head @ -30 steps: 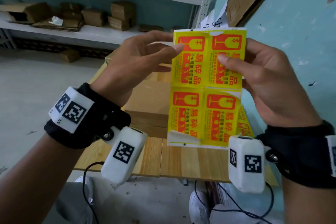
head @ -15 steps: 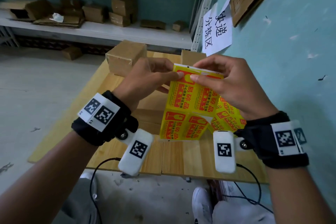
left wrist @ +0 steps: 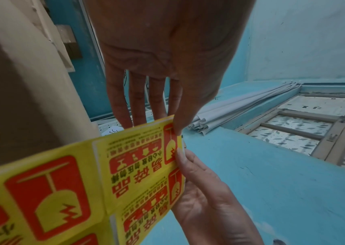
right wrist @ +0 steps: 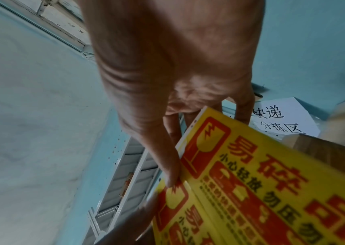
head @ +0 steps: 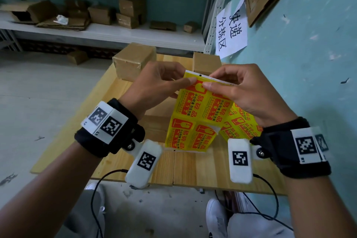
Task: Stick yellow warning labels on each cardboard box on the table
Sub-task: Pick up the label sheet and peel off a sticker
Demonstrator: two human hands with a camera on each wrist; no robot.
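Both hands hold up a sheet of yellow warning labels (head: 195,114) with red print, above the wooden table (head: 193,168). My left hand (head: 164,81) pinches its top left corner between thumb and fingers. My right hand (head: 237,87) pinches the top edge beside it, thumb on the front. The wrist views show the label sheet (left wrist: 138,165) (right wrist: 261,182) close up with thumbs on its edge. Two cardboard boxes (head: 133,60) (head: 205,63) stand at the table's far end. A flat cardboard box (head: 156,120) lies behind the sheet, mostly hidden.
More yellow labels (head: 239,123) lie on the table under my right wrist. A blue wall (head: 309,63) with a white paper sign (head: 230,31) bounds the right side. White shelves (head: 106,33) with several cardboard boxes stand behind the table.
Both hands lowered the label sheet from in front of my face towards the table and tilted it back. My fingers came together at its top edge.
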